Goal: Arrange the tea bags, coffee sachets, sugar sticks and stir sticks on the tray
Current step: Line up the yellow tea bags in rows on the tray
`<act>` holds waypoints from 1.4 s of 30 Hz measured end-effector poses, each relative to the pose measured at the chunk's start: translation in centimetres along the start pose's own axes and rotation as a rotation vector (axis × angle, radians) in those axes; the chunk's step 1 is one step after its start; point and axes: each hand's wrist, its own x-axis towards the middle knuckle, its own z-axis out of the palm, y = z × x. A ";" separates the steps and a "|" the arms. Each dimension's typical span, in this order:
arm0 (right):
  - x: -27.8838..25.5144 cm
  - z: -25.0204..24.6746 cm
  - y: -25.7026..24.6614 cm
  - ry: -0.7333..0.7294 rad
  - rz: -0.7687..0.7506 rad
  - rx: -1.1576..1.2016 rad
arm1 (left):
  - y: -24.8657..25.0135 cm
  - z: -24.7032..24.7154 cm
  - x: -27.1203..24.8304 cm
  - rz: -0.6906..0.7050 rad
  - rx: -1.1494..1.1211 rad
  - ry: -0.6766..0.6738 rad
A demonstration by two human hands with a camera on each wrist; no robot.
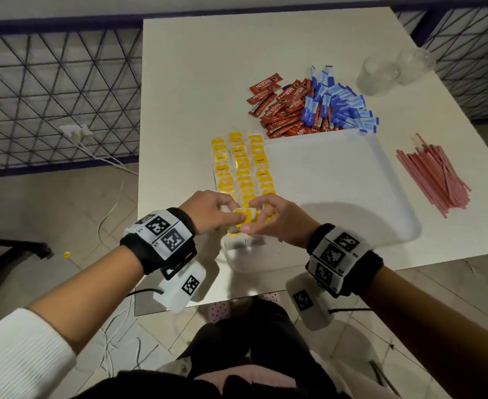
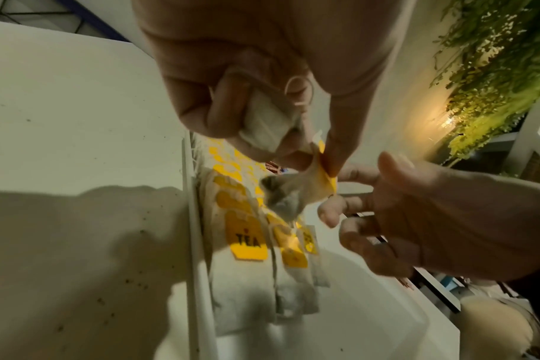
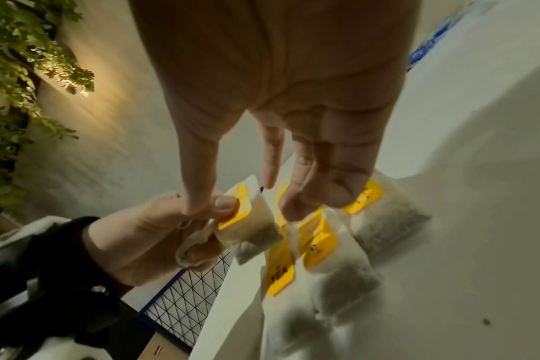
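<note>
Yellow-tagged tea bags [image 1: 241, 165] already fill three rows at the tray's [image 1: 338, 197] left edge, centre frame, while your left hand [image 1: 212, 211] and right hand [image 1: 277, 221] pinch another tea bag [image 1: 244, 216] above them; coffee sachets [image 1: 280, 108], sugar sticks [image 1: 338, 106] and stir sticks [image 1: 436, 177], upper right, remain off-tray.

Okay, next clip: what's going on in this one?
A person is laying tea bags in rows along the left edge of a white tray. The left hand grips spare bags and pinches one by its yellow tag, with the right hand meeting it there. The coffee sachets, sugar sticks and stir sticks lie in piles on the table, off the tray.
</note>
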 end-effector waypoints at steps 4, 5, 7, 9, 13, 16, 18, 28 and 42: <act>0.2 -0.3 0.2 0.045 -0.096 0.017 | 0.7 0.0 -0.1 0.013 0.049 -0.080; 0.3 -0.4 0.1 0.060 -0.095 0.003 | 0.9 0.1 -0.1 0.019 0.056 -0.090; 0.3 -0.7 0.0 0.089 -0.114 -0.004 | 1.1 0.3 -0.2 0.029 0.095 -0.110; 0.1 -1.2 0.0 0.099 -0.119 0.019 | 1.2 0.5 -0.1 0.039 0.099 -0.135; 0.1 -2.0 0.0 0.076 -0.035 0.081 | 1.5 1.0 -0.3 0.076 0.040 -0.141; 0.2 -2.2 0.4 0.081 0.043 0.155 | 1.8 1.1 -0.7 0.139 -0.005 -0.136; 0.1 -2.3 0.4 0.074 0.093 0.190 | 1.9 1.3 -0.8 0.177 -0.034 -0.132; -0.5 -2.4 0.8 -0.106 0.152 0.107 | 1.7 2.3 -0.3 0.150 -0.273 0.013; -0.5 -4.3 2.3 -0.211 0.137 -0.109 | 1.5 5.2 -0.3 0.039 -0.412 0.072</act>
